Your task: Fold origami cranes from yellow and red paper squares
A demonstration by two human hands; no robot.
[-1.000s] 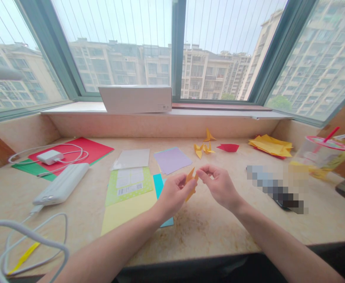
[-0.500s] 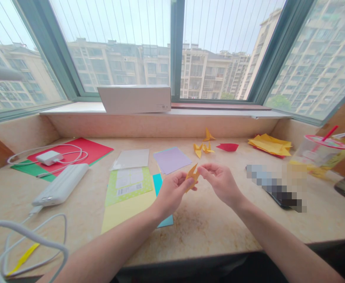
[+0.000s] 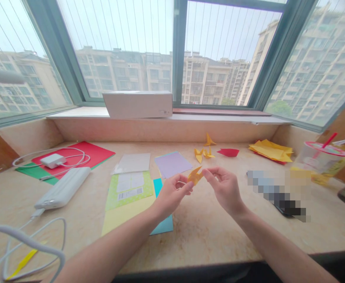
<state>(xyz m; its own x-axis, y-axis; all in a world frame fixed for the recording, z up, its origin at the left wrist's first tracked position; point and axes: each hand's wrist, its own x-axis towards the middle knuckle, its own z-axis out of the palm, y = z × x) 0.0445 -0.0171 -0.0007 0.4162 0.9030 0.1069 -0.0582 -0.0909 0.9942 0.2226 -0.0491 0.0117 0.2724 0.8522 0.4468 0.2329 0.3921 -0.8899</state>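
A small folded piece of orange-yellow origami paper (image 3: pixel 194 175) is held above the counter between my two hands. My left hand (image 3: pixel 176 191) pinches its lower left side between thumb and fingers. The fingertips of my right hand (image 3: pixel 222 186) are closed on its upper right tip. Just beyond the hands, several folded yellow paper figures (image 3: pixel 203 153) stand on the counter, and a folded red paper piece (image 3: pixel 228 152) lies to their right. A stack of lilac paper (image 3: pixel 173 163) is nearest to the left hand's far side.
Paper packs and a blue sheet (image 3: pixel 163 226) lie left of and under my left arm. A power bank (image 3: pixel 63 188) with cables sits further left, near red paper (image 3: pixel 97 152). To the right are a phone-like pixelated object (image 3: pixel 274 193), yellow paper sheets (image 3: pixel 271 149) and a plastic cup (image 3: pixel 320 161).
The origami piece has tilted over to the right, its point now lying lower. My hands remain close together on it. The whole view has shifted slightly downward in the picture.
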